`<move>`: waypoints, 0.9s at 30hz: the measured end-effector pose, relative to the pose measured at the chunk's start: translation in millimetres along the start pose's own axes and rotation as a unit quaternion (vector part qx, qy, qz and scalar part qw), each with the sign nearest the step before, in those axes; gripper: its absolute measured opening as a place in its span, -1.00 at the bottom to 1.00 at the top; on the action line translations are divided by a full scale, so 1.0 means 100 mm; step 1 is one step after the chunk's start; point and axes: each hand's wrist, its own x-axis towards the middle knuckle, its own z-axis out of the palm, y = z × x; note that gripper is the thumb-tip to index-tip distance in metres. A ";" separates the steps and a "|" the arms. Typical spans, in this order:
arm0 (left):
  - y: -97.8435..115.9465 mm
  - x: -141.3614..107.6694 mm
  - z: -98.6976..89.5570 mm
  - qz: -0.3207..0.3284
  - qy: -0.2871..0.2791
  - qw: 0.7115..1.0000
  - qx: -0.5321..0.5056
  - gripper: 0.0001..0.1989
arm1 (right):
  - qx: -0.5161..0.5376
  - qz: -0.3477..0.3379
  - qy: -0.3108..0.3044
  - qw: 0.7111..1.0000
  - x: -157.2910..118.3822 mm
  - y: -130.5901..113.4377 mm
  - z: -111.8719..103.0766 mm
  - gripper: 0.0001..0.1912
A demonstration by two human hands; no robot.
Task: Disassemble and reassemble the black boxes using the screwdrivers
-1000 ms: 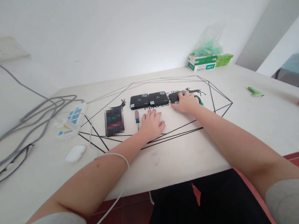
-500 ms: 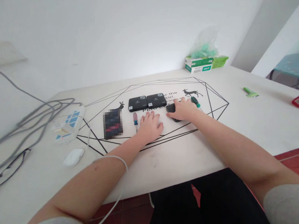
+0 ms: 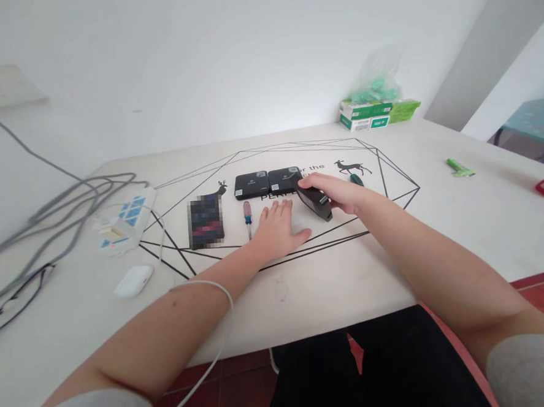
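Observation:
My right hand (image 3: 338, 190) grips a flat black box (image 3: 315, 199), like a small set-top box, and holds it tipped up on edge. My left hand (image 3: 280, 230) lies on the white table with its fingers spread and nothing in them. Just beyond the hands, two similar black boxes, one on the left (image 3: 251, 185) and one on the right (image 3: 282, 177), lie flat side by side. A screwdriver with a pink and blue handle (image 3: 247, 212) rests left of my left hand. Partly hidden behind my right hand is a green-handled screwdriver (image 3: 356, 179).
A blurred-out dark item (image 3: 205, 221) lies left of the screwdriver. Further left are a white power strip (image 3: 128, 221), grey cables (image 3: 65, 222), a white earbud case (image 3: 133, 281) and glasses (image 3: 22, 298). Green and white cartons (image 3: 365, 117) stand against the wall; a green packet (image 3: 460, 167) lies right.
My right hand has lifted and tilted the black box, which was lying flat under it. The left hand stays on the table, its thumb now stretched further out.

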 end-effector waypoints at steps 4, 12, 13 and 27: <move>-0.01 0.00 0.01 0.006 0.023 0.998 -0.061 0.18 | 0.192 0.060 -0.070 0.977 0.02 0.00 0.04 -0.65; -0.05 0.02 0.00 0.002 0.057 0.994 -0.098 0.30 | 0.269 0.108 -0.108 0.951 0.10 0.04 0.04 -0.63; -0.04 0.01 -0.01 0.004 0.061 0.993 -0.096 0.30 | 0.271 0.101 -0.110 0.951 0.12 0.06 0.03 -0.62; -0.02 -0.05 0.00 0.072 0.044 0.995 -0.053 0.03 | -0.078 -0.019 0.038 0.996 0.30 0.24 0.09 -0.71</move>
